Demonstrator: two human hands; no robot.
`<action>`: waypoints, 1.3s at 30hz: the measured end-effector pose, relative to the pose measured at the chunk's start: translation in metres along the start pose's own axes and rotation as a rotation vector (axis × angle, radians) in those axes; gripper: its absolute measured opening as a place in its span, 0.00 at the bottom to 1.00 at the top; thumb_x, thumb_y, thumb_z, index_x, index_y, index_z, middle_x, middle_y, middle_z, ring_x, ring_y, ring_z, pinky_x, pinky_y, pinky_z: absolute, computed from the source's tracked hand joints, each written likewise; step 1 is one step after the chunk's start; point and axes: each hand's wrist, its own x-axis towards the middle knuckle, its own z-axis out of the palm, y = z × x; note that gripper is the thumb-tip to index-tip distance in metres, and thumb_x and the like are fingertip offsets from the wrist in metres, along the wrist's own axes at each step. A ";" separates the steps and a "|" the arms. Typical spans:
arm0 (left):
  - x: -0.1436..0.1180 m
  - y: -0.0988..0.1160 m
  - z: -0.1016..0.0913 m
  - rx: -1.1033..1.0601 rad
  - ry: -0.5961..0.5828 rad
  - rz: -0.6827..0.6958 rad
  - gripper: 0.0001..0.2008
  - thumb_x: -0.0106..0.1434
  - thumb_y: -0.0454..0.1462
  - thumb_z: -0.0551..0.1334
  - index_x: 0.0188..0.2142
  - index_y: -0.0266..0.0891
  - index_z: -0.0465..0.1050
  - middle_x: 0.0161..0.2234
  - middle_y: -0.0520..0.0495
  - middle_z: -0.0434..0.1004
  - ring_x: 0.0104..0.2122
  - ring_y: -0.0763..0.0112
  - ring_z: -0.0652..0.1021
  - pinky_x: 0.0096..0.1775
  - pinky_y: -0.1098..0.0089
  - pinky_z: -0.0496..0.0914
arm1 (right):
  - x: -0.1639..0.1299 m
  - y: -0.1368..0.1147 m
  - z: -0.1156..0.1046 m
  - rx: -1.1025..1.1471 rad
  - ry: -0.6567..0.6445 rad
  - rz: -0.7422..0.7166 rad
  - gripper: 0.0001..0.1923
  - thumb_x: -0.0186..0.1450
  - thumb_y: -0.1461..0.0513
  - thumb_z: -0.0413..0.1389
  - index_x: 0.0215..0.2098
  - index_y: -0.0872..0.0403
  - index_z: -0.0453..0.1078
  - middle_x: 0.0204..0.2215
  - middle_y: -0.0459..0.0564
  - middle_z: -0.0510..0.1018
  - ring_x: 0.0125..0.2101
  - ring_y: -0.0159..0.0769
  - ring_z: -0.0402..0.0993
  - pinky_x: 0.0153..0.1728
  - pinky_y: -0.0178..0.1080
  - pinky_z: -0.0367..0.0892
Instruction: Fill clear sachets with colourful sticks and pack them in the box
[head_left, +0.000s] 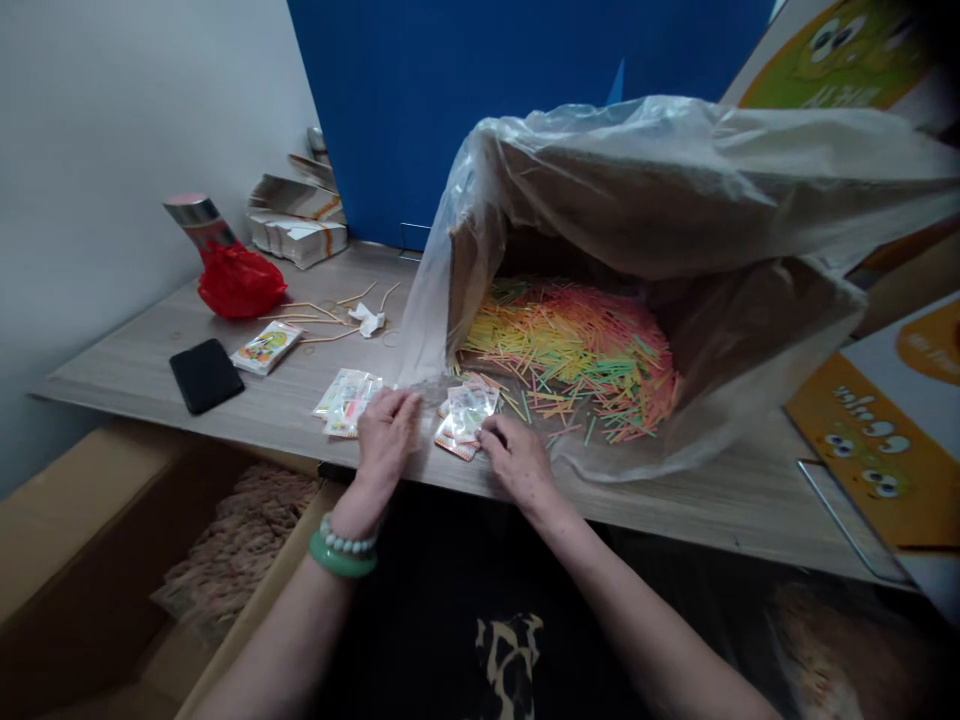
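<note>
Just below the centre of the frame, a small stack of clear printed packets (466, 418) is lying on the wooden table (720, 500), at the mouth of a plastic-lined box. The right hand (517, 458) is resting on the stack's lower right edge, its fingers curled together and pressing the packets down. The left hand (385, 432) is lying palm down just left of the stack, fingers held close together and flat on the table; whether it is touching the packets cannot be told. A green bangle and a bead bracelet (343, 550) are sitting on that wrist.

A second small pile of packets (346, 400) is lying just left of the left hand.

Above the hands, a cardboard box (757, 330) is lying on its side, lined with a cloudy plastic bag (675, 170). It is holding a heap of thin coloured sticks (577, 350) in yellow, green, pink and orange, spilling toward the stack.

At centre left, a single printed packet (266, 347) and a black wallet-like case (205, 375) are lying near each other. Behind them are a red plastic bag (238, 282), a metal flask (196, 218) and folded cartons (296, 215). At lower left, an open carton (75, 560) is holding something brownish and fuzzy.

At the right edge, orange printed boards (877, 440) are showing cartoon eyes and lettering too skewed to read.
</note>
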 end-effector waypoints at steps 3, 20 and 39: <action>0.028 -0.024 -0.012 0.595 -0.026 0.018 0.15 0.69 0.41 0.53 0.35 0.38 0.77 0.38 0.41 0.75 0.38 0.59 0.74 0.36 0.65 0.63 | 0.020 -0.004 -0.004 -0.382 0.074 0.146 0.18 0.68 0.53 0.50 0.46 0.57 0.71 0.44 0.60 0.78 0.46 0.48 0.73 0.47 0.44 0.63; 0.001 0.020 0.018 -0.195 -0.121 -0.015 0.19 0.54 0.45 0.66 0.43 0.38 0.78 0.40 0.43 0.79 0.31 0.67 0.74 0.36 0.66 0.71 | 0.017 0.009 -0.024 -0.355 0.166 0.005 0.18 0.72 0.62 0.42 0.44 0.53 0.75 0.42 0.53 0.78 0.45 0.39 0.71 0.48 0.38 0.63; -0.056 0.055 0.101 -0.024 -0.797 0.516 0.09 0.50 0.24 0.58 0.23 0.39 0.71 0.49 0.39 0.80 0.51 0.54 0.77 0.54 0.53 0.67 | 0.054 0.053 -0.093 -0.908 -0.235 -0.140 0.16 0.67 0.68 0.48 0.49 0.58 0.73 0.49 0.61 0.76 0.52 0.51 0.67 0.54 0.50 0.59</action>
